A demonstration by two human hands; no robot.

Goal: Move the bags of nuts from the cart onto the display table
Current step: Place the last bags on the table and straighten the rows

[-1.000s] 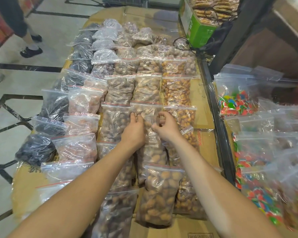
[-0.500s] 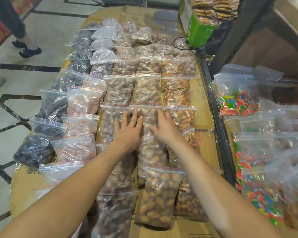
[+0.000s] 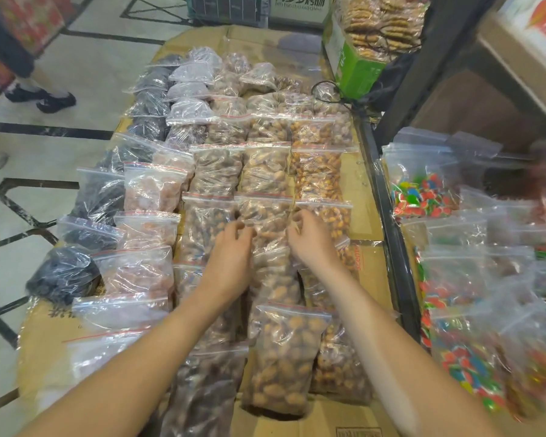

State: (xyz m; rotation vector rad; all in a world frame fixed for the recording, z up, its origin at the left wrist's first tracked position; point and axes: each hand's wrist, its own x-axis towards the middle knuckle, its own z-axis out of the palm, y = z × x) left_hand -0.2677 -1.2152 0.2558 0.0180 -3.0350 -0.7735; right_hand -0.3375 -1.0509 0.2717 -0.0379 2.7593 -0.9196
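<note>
1. While it lies mid-row on the cardboard-covered display table [image 3: 364,216], the nut bag [image 3: 267,220] is pinched at its sides by the left hand [image 3: 230,252] and right hand [image 3: 311,239], fingers curled.
2. Neighbouring nut bags [image 3: 216,171] press against every edge.
3. Candy bags [image 3: 423,187] lie right, beyond a black rail [image 3: 388,222].

Head camera looks forward and down, close over the display table [image 3: 364,222].

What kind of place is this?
Probably a shop or market stall: rows of sealed bags of nuts on a cardboard-covered table, bags of bright sweets alongside, and a box of biscuits.
</note>
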